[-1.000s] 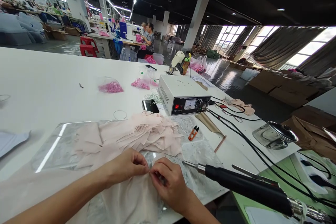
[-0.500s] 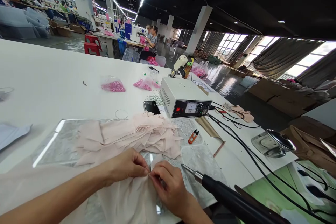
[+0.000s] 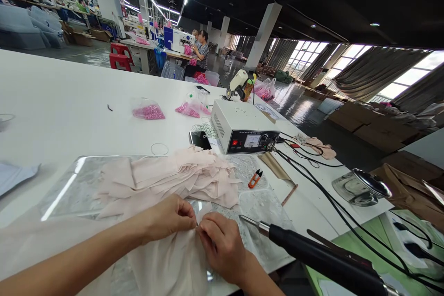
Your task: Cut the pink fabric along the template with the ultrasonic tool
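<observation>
Pale pink, thin cloth [image 3: 176,259] is pinched between the two hands, its edge caught at the fingertips where they almost meet. Taking that meeting point as the centre of the clock, with twelve straight ahead, the cloth falls in soft folds toward six and seven, over a grey, glossy mat [image 3: 267,203]. More pale cloth spreads toward eight and nine, beneath the left forearm; whether it is one piece with the pinched part I cannot tell. The left hand [image 3: 175,217] comes in from eight o'clock, thumb and forefinger closed on the edge. The right hand [image 3: 222,243], from five, is likewise drawn narrow on it, fingers curled.

Just beyond the hands, from eleven to twelve, lies a heap of pink fabric strips [image 3: 194,173]. A black-handled tool [image 3: 305,249] points its metal tip at the right hand from three o'clock, apart from it. Orange snips [image 3: 255,179] rest on the mat at two. Farther off on the white desk [image 3: 69,97], a phone [image 3: 199,140] lies at twelve and a metal control box [image 3: 239,120] sits at one.
</observation>
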`<state>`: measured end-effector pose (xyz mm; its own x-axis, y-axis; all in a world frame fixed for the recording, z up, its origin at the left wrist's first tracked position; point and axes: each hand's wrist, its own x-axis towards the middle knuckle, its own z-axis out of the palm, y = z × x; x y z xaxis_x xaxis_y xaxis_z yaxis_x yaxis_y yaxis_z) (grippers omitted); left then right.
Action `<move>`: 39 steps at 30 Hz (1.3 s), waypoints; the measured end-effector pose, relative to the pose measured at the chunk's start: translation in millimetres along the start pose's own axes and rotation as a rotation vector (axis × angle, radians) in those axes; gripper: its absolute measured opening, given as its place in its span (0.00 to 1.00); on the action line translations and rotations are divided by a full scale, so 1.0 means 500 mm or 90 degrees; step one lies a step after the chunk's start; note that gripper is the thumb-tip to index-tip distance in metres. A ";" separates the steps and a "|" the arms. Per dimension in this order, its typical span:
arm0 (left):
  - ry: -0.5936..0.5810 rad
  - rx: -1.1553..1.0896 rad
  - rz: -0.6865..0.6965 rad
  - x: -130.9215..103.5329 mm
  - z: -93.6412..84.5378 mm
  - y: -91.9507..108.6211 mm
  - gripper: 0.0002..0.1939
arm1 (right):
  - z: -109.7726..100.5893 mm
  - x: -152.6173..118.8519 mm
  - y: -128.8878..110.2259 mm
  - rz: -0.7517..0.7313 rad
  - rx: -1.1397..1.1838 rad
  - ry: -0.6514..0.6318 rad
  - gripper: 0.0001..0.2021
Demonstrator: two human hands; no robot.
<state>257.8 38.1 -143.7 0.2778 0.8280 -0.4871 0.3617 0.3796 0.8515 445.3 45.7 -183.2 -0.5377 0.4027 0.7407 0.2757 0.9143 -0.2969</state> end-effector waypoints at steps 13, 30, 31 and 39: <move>-0.039 0.067 0.026 -0.022 0.007 0.018 0.16 | 0.000 0.001 -0.003 0.013 -0.009 -0.051 0.07; -0.075 0.129 0.053 -0.025 0.004 0.008 0.20 | 0.005 0.001 -0.005 0.061 0.084 -0.058 0.10; -0.076 0.131 0.053 -0.025 0.004 0.008 0.20 | 0.005 0.001 -0.005 0.064 0.092 -0.061 0.09; -0.089 0.129 0.071 -0.021 -0.001 0.002 0.20 | 0.000 0.002 -0.002 0.080 0.140 -0.065 0.09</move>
<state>254.8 30.1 -137.5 0.4406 0.7896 -0.4271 0.4896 0.1874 0.8516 444.5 45.0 -181.9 -0.5913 0.5057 0.6281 0.1721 0.8401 -0.5144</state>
